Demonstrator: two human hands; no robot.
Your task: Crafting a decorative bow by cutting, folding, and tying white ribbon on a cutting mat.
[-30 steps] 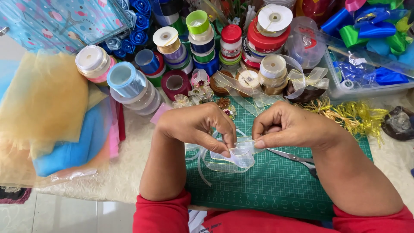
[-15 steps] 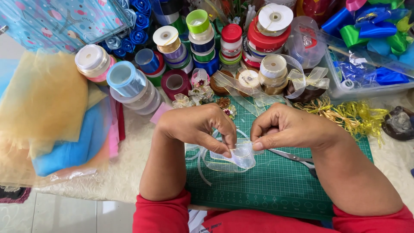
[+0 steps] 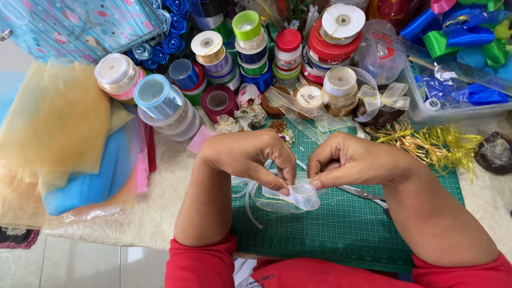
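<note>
Left hand: over green cutting mat, knuckles up, thumb and forefinger pinched on sheer white ribbon loop; grip narrow, closed on ribbon.
Right hand: facing left hand, fingertips almost touching it, pinching same loop at its upper right edge; grip narrow, closed on ribbon.
Ribbon loop: translucent white with thin gold edge, held just above mat centre, between both hands, folded into rounded loop below fingertips.
Ribbon tails: hanging left of loop, trailing onto mat toward left forearm.
Scissors: flat on mat, just under right wrist, partly hidden.
Mat: green with grid, lying on fluffy white cloth over table.
Sleeves: red, both arms, bottom edge.
Ribbon spools: dense cluster behind hands, many colours, stacked upright and flat; pale blue spool and cream spool at left.
Small bows: sheer, with tiny flowers, just beyond left hand at mat's far edge.
Finished sheer bow: gold-edged, resting on brown spool, behind right hand.
Gold raffia: loose pile right of mat's top corner.
Clear box: upper right, holding blue and green satin ribbon.
Tulle sheets: yellow over blue and pink, stacked far left.
Blue fabric roses: upper left, beside patterned blue box.
</note>
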